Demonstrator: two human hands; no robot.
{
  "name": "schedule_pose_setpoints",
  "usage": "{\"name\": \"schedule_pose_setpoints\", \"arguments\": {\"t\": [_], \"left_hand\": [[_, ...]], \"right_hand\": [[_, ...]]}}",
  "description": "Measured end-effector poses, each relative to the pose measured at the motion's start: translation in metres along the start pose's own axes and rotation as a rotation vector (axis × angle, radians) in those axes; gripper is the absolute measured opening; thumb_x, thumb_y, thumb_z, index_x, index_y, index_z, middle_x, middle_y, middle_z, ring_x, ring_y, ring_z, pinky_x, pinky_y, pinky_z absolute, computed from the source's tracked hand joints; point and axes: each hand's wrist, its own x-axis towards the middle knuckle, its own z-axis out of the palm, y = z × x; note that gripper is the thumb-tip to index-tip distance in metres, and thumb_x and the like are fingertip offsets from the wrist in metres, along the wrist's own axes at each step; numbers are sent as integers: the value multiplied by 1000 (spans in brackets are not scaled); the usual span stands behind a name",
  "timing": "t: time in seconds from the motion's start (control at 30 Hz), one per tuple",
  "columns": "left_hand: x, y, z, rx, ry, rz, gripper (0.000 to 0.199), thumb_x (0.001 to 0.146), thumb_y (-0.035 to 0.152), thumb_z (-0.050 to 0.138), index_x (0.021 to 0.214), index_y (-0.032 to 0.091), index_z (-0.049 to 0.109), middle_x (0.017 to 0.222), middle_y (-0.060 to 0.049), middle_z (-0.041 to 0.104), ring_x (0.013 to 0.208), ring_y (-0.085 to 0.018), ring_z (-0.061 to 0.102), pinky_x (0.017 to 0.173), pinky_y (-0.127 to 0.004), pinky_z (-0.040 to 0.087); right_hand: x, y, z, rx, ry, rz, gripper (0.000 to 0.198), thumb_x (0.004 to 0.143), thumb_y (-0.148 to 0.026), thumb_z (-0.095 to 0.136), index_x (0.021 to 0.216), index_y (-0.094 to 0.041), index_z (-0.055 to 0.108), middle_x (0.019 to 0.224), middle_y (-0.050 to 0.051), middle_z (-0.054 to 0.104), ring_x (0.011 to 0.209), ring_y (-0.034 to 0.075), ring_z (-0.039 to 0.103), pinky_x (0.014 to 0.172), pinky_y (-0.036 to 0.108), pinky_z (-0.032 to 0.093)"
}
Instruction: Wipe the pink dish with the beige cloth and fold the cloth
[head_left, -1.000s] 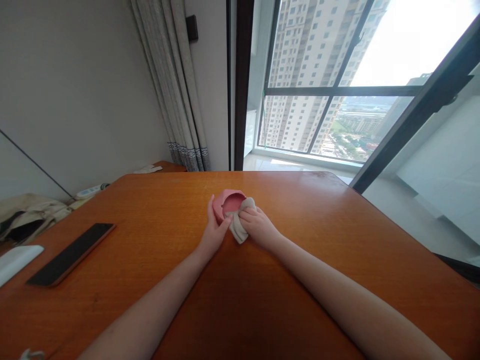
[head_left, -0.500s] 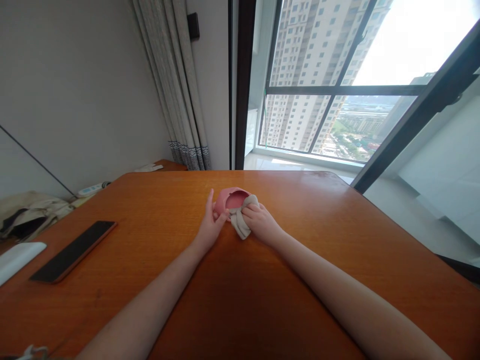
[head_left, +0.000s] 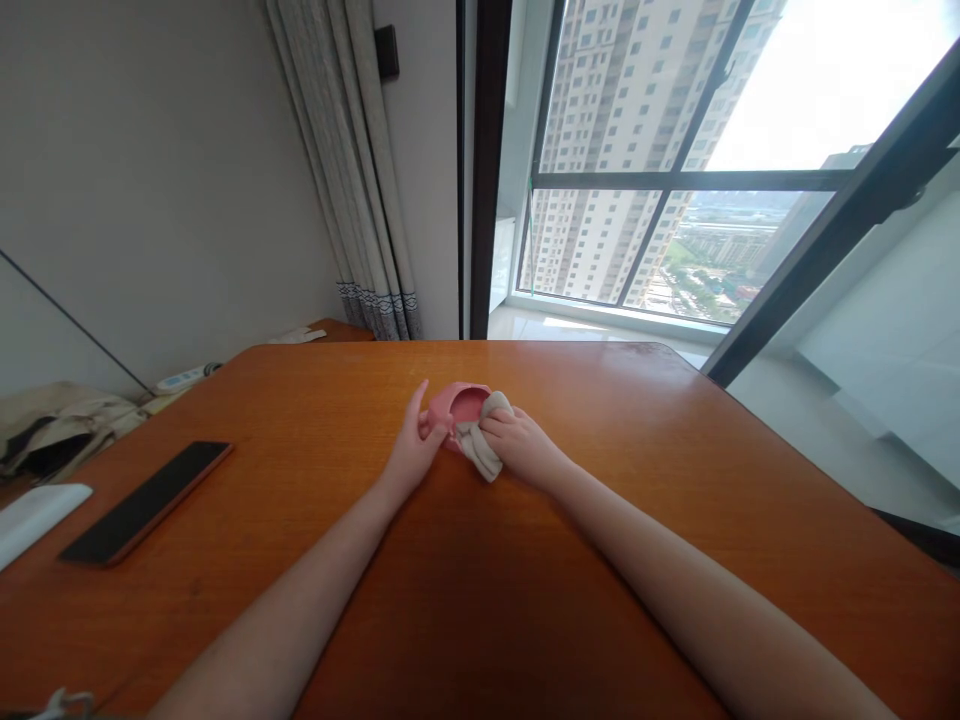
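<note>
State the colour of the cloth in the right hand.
The cloth is greyish beige, best seen in head view.

The glossy reddish-brown wooden bench [head_left: 675, 450], narrowing toward its far edge, bore on its left side an obliquely set long black slab [head_left: 150, 500] and, near it, a partly visible white object [head_left: 37, 520].

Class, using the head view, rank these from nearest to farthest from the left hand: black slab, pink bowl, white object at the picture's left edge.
From the left hand:
1. Pink bowl: against that hand, on its right.
2. Black slab: lying on the table to its left.
3. White object: farther left, beyond the slab.
</note>
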Motion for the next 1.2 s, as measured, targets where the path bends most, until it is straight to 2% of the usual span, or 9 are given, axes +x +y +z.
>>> {"name": "schedule_pose_setpoints", "arguments": {"t": [0.07, 0.17, 0.3, 0.5, 0.63, 0.73, 0.83, 1.03, 1.2], "left_hand": [[-3, 1, 7, -60, 19, -10, 81, 79, 45, 55, 143, 20, 13, 107, -10, 64, 99, -24, 62, 90, -40, 46], [-9, 1, 17, 14, 109, 64, 81, 73, 37, 65, 140, 20, 23, 133, -12, 48, 123, -24, 45, 102, -34, 37], [-8, 0, 15, 169, 150, 61, 68, 76, 30, 60, 136, 17, 31, 144, -12, 34, 133, -24, 32, 110, -35, 27], [-2, 4, 3, 158, 75, 84, 63, 72, 28, 63, 130, 20, 41, 141, -10, 40, 133, -25, 33, 111, -37, 23], [-9, 4, 18, -162, 76, 5, 74, 74, 36, 63, 136, 22, 26, 129, -12, 51, 118, -24, 50, 101, -41, 38], [-15, -5, 31, -272, 45, -68, 63, 72, 37, 66, 124, 20, 35, 121, -12, 56, 110, -23, 55, 95, -39, 43], [-17, -13, 35, -252, 59, -112, 46, 73, 39, 65, 108, 18, 45, 113, -11, 59, 107, -23, 56, 93, -38, 44], [-6, -8, 18, -126, 81, -120, 37, 72, 38, 63, 99, 15, 52, 95, -7, 64, 95, -23, 59, 87, -38, 45], [-4, 0, 8, -62, 87, -57, 43, 70, 33, 67, 107, 18, 54, 110, -8, 61, 106, -24, 55, 95, -36, 41]], "right_hand": [[0, -6, 3, -1, 16, 60, 17, 89, -16, 47, 79, -17, 61, 83, 4, 61, 85, 18, 47, 75, 32, 35], [1, -13, 6, 13, 67, 116, 13, 87, -16, 50, 82, -17, 61, 84, 5, 61, 84, 19, 48, 73, 33, 35], [2, -7, 0, 25, 36, 15, 13, 89, -18, 49, 85, -17, 62, 85, 4, 62, 85, 18, 48, 72, 32, 37], [0, 5, -3, -19, 52, -72, 17, 91, -19, 46, 84, -18, 61, 85, 3, 61, 88, 17, 49, 74, 31, 37], [-1, -7, 8, -50, 170, 58, 20, 88, -14, 48, 72, -17, 59, 76, 3, 59, 80, 18, 47, 67, 32, 35], [-1, -12, 9, -12, 210, 131, 17, 86, -15, 49, 73, -17, 59, 78, 4, 60, 80, 18, 47, 67, 32, 35], [-1, -8, 6, 17, 178, 68, 19, 87, -15, 48, 74, -18, 60, 78, 4, 60, 80, 18, 48, 68, 31, 36], [-4, 7, 0, 44, 153, -37, 20, 93, -19, 42, 92, -17, 62, 94, 7, 62, 91, 17, 49, 78, 32, 39], [-2, -2, 4, 48, 90, -40, 22, 92, -18, 43, 83, -19, 63, 80, 4, 61, 82, 18, 49, 76, 33, 39]]}}
